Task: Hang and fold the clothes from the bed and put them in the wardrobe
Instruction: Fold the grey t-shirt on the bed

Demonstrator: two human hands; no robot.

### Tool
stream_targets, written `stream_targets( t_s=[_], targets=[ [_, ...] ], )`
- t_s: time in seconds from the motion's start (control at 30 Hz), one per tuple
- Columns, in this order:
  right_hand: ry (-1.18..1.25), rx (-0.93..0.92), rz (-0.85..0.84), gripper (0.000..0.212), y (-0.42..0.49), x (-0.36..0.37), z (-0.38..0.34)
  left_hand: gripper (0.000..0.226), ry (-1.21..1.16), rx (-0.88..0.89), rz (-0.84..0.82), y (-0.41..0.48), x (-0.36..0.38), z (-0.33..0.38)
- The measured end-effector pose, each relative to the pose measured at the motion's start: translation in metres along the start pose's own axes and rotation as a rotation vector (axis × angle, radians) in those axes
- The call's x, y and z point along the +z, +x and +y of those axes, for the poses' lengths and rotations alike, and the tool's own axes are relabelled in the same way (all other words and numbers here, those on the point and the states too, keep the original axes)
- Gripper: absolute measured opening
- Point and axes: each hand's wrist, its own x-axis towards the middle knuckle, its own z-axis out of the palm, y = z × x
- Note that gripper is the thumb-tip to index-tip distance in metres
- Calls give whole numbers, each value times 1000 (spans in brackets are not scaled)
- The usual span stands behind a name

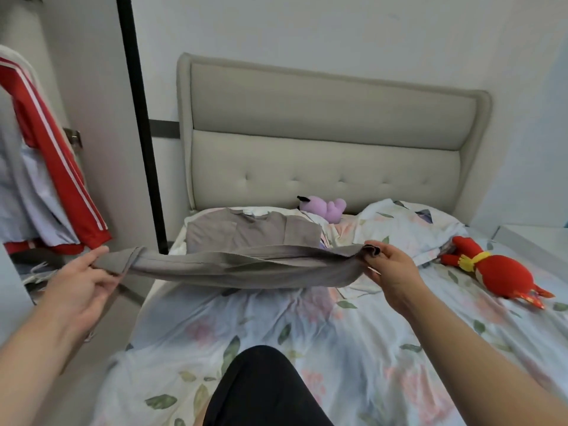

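- Grey garment (233, 265), folded lengthwise into a long band, held stretched across the near-left part of the bed (353, 348), above the floral sheet, sagging a little in the middle
- Left hand (78, 284) grips the garment's left end: thumb lies on top of the cloth, fingers curl beneath it, a narrow strip of fabric trailing down across the palm side
- Right hand (392, 265) pinches the bunched right end: the gathered folds sit between thumb and fingertips, cloth edge poking just past them toward the left
- Garment runs straight between the two hands; both ends inside the grips, the middle free of any finger
- Second grey garment (249, 232) lies flat near the head of the bed, on the left pillow, just behind the stretched one
- Purple plush toy (322, 207) rests against the padded headboard (332, 133), between the pillows
- Red plush toy (498, 272) lies on its side on the right half of the bed, well apart from the right hand
- Red jacket with white stripes (52, 142) hangs at far left over pale clothes, in the open wardrobe (95, 87)
- Person's knee in black cloth (261, 385) at bottom centre, on the sheet
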Motion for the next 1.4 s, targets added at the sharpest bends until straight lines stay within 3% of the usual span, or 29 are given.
stream_targets(
  t_s=[0.07, 0.33, 0.57, 0.73, 0.93, 1.0, 1.1, 1.13, 1.2, 1.23, 1.3, 1.33, 1.4],
  targets=[
    [3, -29, 63, 11, 1, 0, -7, 44, 110, 116, 26, -9, 15, 7],
    [-199, -127, 183, 18, 2, -3, -12, 17, 344, 332, 77, -20, 25, 13],
    [-196, -52, 209, 26, -3, -11, -15, 21, 295, 314, 92, -28, 18, 28],
    [-291, -59, 203, 28, -9, -14, -28, 25, 566, 374, 82, -36, 19, 37],
    [-377, 117, 135, 19, -7, -33, -50, 19, 580, 206, -30, -50, 19, 57],
    [-418, 188, 37, 17, -15, -44, -56, 13, 592, 133, -78, -59, 19, 56],
    [-509, 336, -153, 20, -29, -61, -63, 22, 536, 28, -135, -62, 4, 60],
    [-533, 373, -205, 18, -34, -65, -64, 26, 561, 1, -194, -40, -32, 74],
    [-563, 406, -263, 14, -40, -71, -62, 26, 633, -244, -172, -39, 3, 24],
    [-562, 406, -270, 16, -41, -73, -59, 22, 700, -204, -227, -41, 16, -2],
    [-530, 398, -239, 16, -37, -71, -51, 33, 525, -211, -512, -54, 31, -73],
    [-499, 396, -204, 13, -33, -69, -46, 17, 441, -273, -505, -62, 30, -56],
    [-466, 376, -118, 13, -19, -66, -36, 27, 463, -159, -169, -57, 16, -4]
  ],
)
